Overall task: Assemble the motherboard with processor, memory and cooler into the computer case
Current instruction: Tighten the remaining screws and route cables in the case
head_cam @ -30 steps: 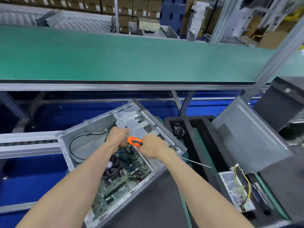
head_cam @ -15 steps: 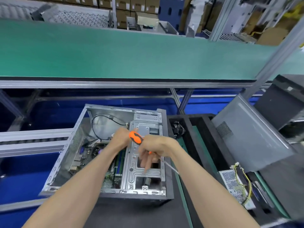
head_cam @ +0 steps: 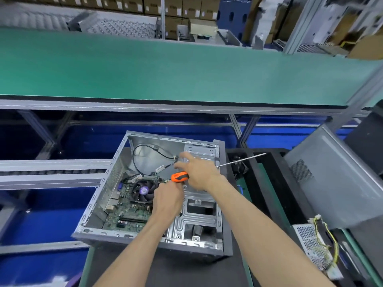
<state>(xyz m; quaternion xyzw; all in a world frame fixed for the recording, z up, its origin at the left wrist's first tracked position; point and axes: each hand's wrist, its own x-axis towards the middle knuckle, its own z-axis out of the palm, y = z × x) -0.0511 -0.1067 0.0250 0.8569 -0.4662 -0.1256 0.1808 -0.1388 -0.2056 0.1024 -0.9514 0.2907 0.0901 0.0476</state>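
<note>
Both hands work over the case [head_cam: 224, 195]: right hand [head_cam: 199, 172] grips the screwdriver [head_cam: 179, 176], left hand [head_cam: 167, 200] curled beside the fan [head_cam: 143, 191], its hold hidden; cable [head_cam: 145, 148] loops behind.

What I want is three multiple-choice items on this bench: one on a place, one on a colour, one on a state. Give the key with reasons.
1. Where is the cooler fan?
A. On the green belt
B. On the motherboard inside the computer case
C. In the black tray on the right

2. What colour is the handle of the screwdriver?
A. Blue
B. Yellow
C. Orange

3. In what state is the computer case?
A. Open, its inside on show
B. Shut with a side panel
C. Wrapped in a box

Key: 1 B, the fan sits on the board within the case walls. 2 C, the orange handle sticks out of the right hand. 3 A, the board and cables are visible from above.
</note>
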